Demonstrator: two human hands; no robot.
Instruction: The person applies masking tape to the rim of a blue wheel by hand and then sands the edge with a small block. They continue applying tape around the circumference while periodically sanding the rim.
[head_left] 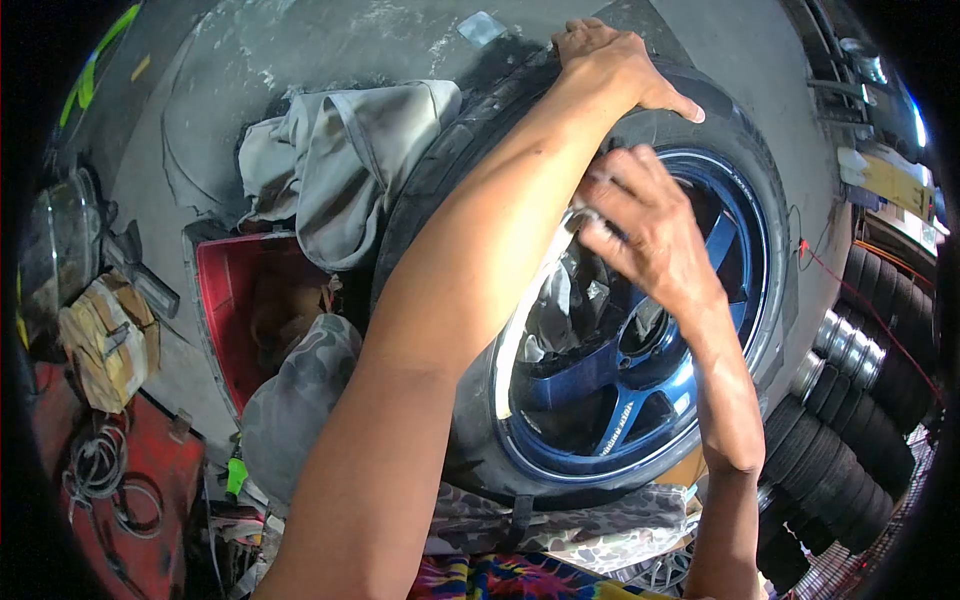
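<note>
A black tire (425, 225) mounted on a blue spoked wheel (590, 375) stands in front of me. My left hand (603, 62) lies over the tire's upper edge, fingers curled across the tread and thumb stretched along the sidewall. Below it, my right hand (650, 225) is partly blurred, its fingers bent together at the wheel's rim. A pale strip (518, 345) follows the left side of the rim and its upper end meets the right fingertips. My left forearm covers part of the tire and rim.
Left of the tire are a grey cloth (350, 150) and a red bin (220, 300). A taped cardboard box (110, 335) and a coiled cable (100, 465) lie farther left. Stacked tires (825, 470) and silver rims (848, 340) stand at right, near a thin red cord (870, 315).
</note>
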